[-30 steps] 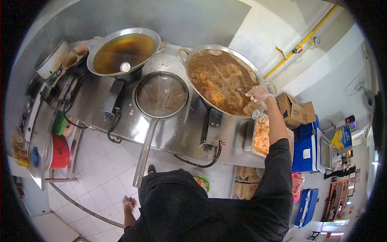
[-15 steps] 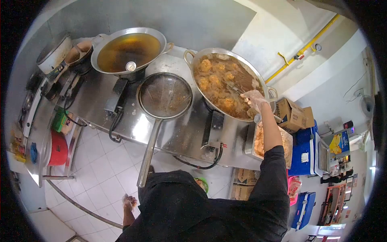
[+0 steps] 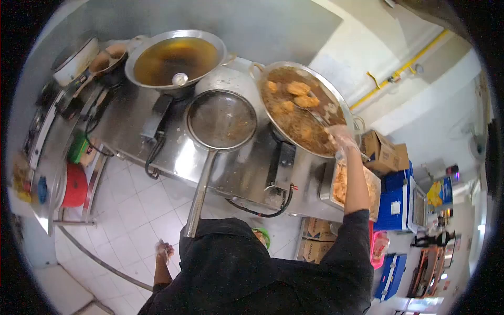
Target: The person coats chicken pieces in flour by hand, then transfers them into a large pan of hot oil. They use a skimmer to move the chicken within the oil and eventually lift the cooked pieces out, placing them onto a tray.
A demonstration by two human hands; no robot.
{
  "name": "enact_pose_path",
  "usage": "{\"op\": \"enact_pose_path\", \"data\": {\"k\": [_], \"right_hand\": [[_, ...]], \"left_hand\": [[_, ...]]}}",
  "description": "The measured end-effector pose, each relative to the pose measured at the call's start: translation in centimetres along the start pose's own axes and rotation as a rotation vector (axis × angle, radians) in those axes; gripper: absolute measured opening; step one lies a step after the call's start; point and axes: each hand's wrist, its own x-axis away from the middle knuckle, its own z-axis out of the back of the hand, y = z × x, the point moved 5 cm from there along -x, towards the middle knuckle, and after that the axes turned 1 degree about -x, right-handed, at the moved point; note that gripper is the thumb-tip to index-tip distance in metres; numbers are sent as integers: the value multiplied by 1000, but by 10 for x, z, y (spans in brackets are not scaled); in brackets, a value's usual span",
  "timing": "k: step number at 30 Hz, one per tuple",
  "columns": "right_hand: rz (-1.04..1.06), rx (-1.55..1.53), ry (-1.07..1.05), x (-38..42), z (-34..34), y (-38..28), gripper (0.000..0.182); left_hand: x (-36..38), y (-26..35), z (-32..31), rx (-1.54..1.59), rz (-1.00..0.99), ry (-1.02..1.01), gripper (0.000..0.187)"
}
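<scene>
In a clear plastic glove, my right hand (image 3: 341,137) is closed around a long-handled metal cooking utensil (image 3: 318,117) over the right wok (image 3: 274,122). The utensil's head is partly hidden under golden, battered fried pieces (image 3: 306,101) in bubbling brown oil, so its exact shape cannot be made out. Two larger pieces show at the oil's surface near it, with others around them. My left hand (image 3: 165,251), also gloved, hangs low over the tiled floor with its fingers loosely apart and nothing in them.
A large round strainer (image 3: 221,119) lies on the steel counter, its handle jutting past the front edge. The left wok (image 3: 131,68) holds still oil. Right of the frying wok are a tray (image 3: 328,184) of pale battered pieces, a cardboard box (image 3: 379,152) and a blue cooler (image 3: 395,202).
The right hand has moved slightly down and right with the utensil. Fried pieces have shifted and two sit higher near its head. The left hand has risen a little, and the view has tilted.
</scene>
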Motion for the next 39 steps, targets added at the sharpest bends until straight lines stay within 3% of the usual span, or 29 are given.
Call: {"op": "enact_pose_path", "data": {"k": [1,3,5,8,10,13,16,23,26,28,31,32,33,34,35,39], "right_hand": [[-2,88,-1,1,2,-3,21],[47,362,3,-7,4,10,27],[-199,195,19,24,2,-8,30],[44,165,-5,36,1,-8,29],[239,155,-1,13,9,29,28],[-97,147,188,33,21,29,26],[-96,-11,46,32,27,35,24],[-88,155,101,48,27,11,21],[-113,94,91,49,18,9,23],[-163,62,62,65,9,-19,25],[-53,293,77,45,18,-9,26],[-41,246,58,62,14,-39,26],[-28,199,43,77,10,-70,27],[-1,125,64,57,16,-48,27],[31,50,79,38,21,-27,26],[-26,10,102,34,16,-90,26]], "left_hand": [[-5,-6,10,92,71,-80,52],[6,-5,9,-90,-41,118,50],[-8,-9,21,-35,-151,54,44],[25,1,-4,-111,-76,133,36],[14,1,5,-175,-67,124,45],[15,4,4,-243,-23,109,49],[12,9,3,-227,0,102,48],[12,24,-18,-85,-92,35,39],[13,24,-23,-82,-25,128,37],[11,25,-18,-68,-71,76,37],[16,28,-21,-203,-214,78,36],[11,25,-14,-235,-50,163,36],[-12,15,4,-113,-55,41,39],[-10,19,1,-132,-333,-64,43],[-12,13,5,-123,-129,76,45],[-7,6,4,-85,30,84,49]]}}
